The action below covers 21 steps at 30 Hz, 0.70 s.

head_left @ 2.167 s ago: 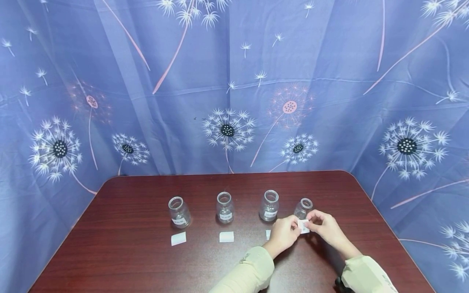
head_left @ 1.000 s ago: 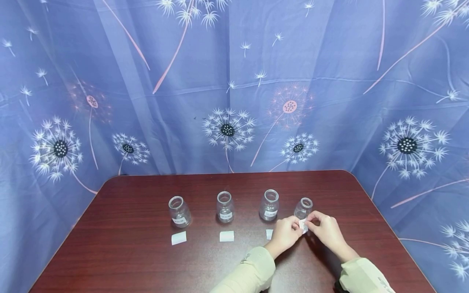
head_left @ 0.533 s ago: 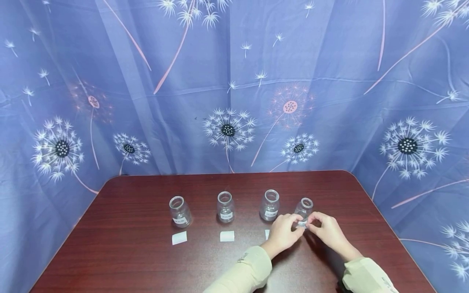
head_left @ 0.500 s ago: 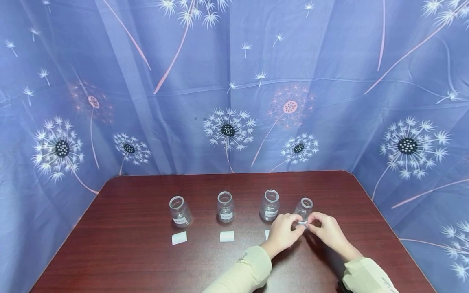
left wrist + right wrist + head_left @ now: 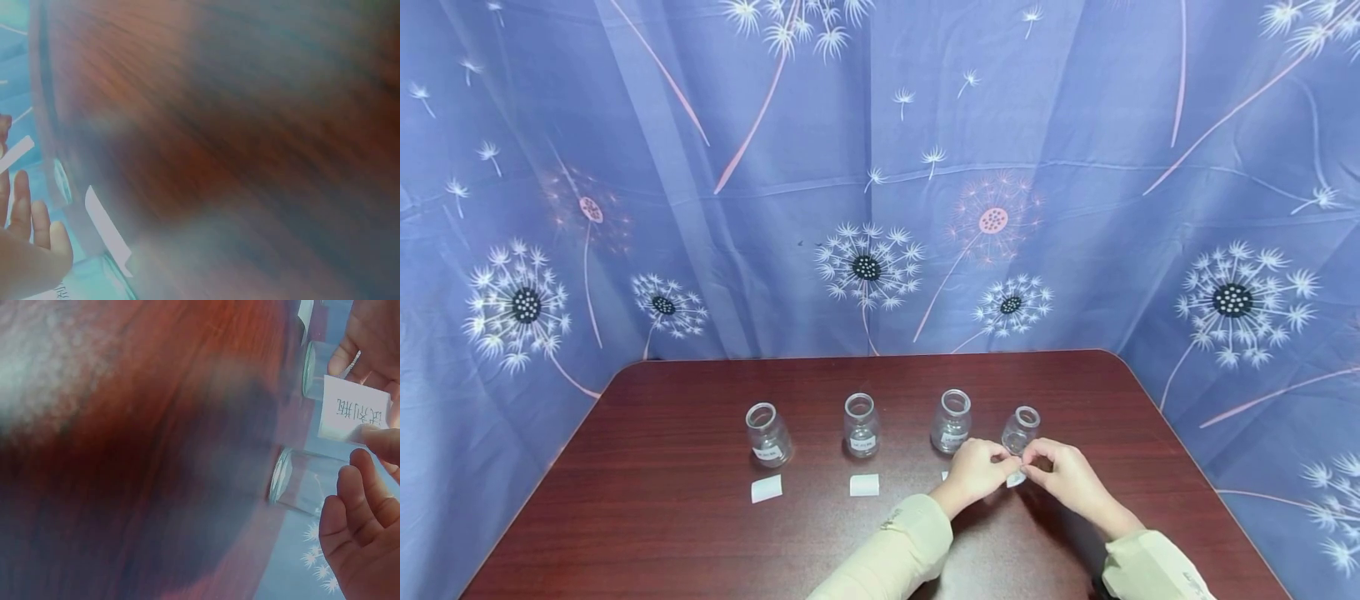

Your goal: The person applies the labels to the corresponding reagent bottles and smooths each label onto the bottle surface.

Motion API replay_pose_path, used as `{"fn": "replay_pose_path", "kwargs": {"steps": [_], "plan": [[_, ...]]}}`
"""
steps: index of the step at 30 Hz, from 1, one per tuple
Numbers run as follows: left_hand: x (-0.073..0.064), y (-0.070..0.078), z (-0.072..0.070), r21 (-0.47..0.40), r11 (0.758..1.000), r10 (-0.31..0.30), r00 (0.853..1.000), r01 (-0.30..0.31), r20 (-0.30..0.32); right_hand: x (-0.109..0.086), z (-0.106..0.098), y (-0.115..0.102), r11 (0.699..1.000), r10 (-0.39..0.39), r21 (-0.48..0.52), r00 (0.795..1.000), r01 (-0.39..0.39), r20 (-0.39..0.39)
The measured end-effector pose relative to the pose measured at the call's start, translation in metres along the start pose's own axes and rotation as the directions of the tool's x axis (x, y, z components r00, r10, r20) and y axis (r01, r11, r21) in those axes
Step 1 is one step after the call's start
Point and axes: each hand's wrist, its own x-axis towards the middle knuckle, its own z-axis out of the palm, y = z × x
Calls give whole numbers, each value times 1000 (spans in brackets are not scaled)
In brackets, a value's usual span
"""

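Note:
A small white label (image 5: 353,412) with dark printed characters is held in front of the smallest jar (image 5: 1021,427), the rightmost one. My right hand (image 5: 1070,481) pinches it, the thumb lying over the printed face in the right wrist view. My left hand (image 5: 976,472) also pinches the label, its fingertips meeting the right hand's at the upper edge. In the head view the fingers cover most of the label; only its lower part shows beneath them. The smallest jar is clear glass, without a lid, and stands just behind the fingertips.
Three more open glass jars, left (image 5: 769,435), middle (image 5: 861,427) and right (image 5: 952,421), stand in a row with white labels. White paper pieces (image 5: 766,489) lie before them; one is mostly hidden by the left hand. A blue dandelion curtain (image 5: 775,275) surrounds the brown table (image 5: 685,533).
The label has tilted and moved slightly toward the person, away from the smallest jar. The fingertips of both hands, apart half a second ago, now meet. The jars have not moved.

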Motion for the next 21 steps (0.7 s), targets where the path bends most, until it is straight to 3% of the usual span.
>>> {"fn": "replay_pose_path", "kwargs": {"steps": [5, 8, 21], "plan": [[-1, 2, -1, -147, 984, -96, 994, 102, 46, 0, 1, 0, 1000, -11, 15, 1000, 11, -12], [-1, 3, -2, -193, 972, -127, 990, 136, 58, -1, 1, 1, 999, -16, 29, 1000, 16, -13], [0, 1, 1, -313, 947, -54, 997, 70, 60, -2, 0, 3, 997, 0, 83, 1000, -2, 18]]}}
